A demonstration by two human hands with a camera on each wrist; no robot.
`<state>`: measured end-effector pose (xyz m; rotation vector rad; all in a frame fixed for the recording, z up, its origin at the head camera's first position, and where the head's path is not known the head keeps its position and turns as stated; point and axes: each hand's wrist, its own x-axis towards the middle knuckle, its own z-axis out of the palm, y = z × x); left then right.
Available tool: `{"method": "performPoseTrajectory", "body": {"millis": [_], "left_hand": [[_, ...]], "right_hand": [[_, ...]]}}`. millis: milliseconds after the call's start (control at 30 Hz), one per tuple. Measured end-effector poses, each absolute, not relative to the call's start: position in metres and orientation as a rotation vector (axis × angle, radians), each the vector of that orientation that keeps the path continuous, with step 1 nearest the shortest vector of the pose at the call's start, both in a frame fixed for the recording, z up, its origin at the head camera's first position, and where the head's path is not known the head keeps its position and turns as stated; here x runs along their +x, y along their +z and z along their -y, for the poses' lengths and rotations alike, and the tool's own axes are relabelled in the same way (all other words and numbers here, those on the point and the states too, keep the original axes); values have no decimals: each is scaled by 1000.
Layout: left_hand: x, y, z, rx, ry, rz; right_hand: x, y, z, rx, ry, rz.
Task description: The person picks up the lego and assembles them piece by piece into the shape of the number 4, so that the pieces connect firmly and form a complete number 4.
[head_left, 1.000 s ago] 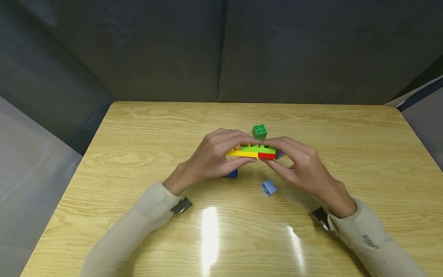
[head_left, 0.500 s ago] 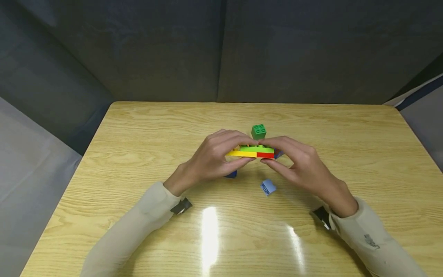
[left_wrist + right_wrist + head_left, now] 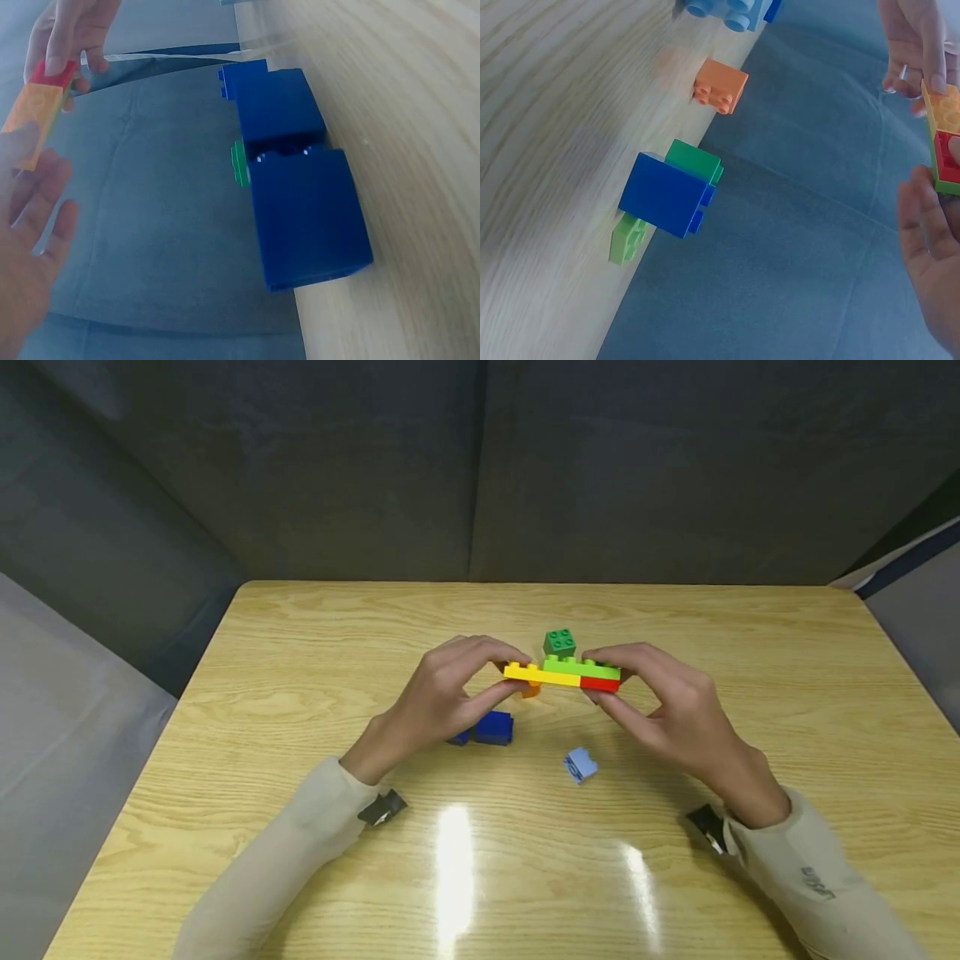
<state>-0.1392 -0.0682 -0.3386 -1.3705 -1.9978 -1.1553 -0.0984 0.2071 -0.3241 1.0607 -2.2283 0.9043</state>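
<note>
Held above the table is a joined strip of toy building bricks. A lime-green brick (image 3: 573, 667) sits on top, overlapping a yellow brick (image 3: 551, 678) and a red brick (image 3: 602, 684) side by side below it. My left hand (image 3: 450, 689) pinches the yellow end between thumb and fingers. At the other end my right hand (image 3: 671, 706) pinches the lime-green and red bricks, fingers above and thumb below. The strip slopes slightly down to the right in the head view. In the left wrist view the yellow brick's underside (image 3: 39, 105) shows.
On the table (image 3: 315, 677) lie blue bricks (image 3: 493, 727), a light blue brick (image 3: 581, 765), an orange brick (image 3: 531, 691) and a green brick (image 3: 558, 642). The right wrist view shows another blue brick (image 3: 664, 195) and a lime-green brick (image 3: 626, 240).
My hands have moved apart towards the ends of the strip, baring more of it. The strip has shifted a little right and farther from me. The loose bricks have stayed put.
</note>
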Motion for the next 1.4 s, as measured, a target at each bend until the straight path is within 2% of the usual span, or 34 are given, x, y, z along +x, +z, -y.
{"method": "performPoseTrajectory", "body": {"millis": [400,633,767,967,1400], "left_hand": [[-139,-341,73,-1342,-1182,1973],[-139,-342,73,-1307,-1205,1913],[-139,-342,74,-1309,-1223,1895],[-140,-343,75,-1309,-1228,1895],[-141,-342,76,-1297,-1229,1902]], "right_hand": [[-101,-326,-209,1069,957,2250],[-116,-335,-221,1038,1135,2219],[-127,-342,-229,871,1102,2304],[-141,-354,-242,609,949,2782],[-149,-362,-258,809,626,3135]]}}
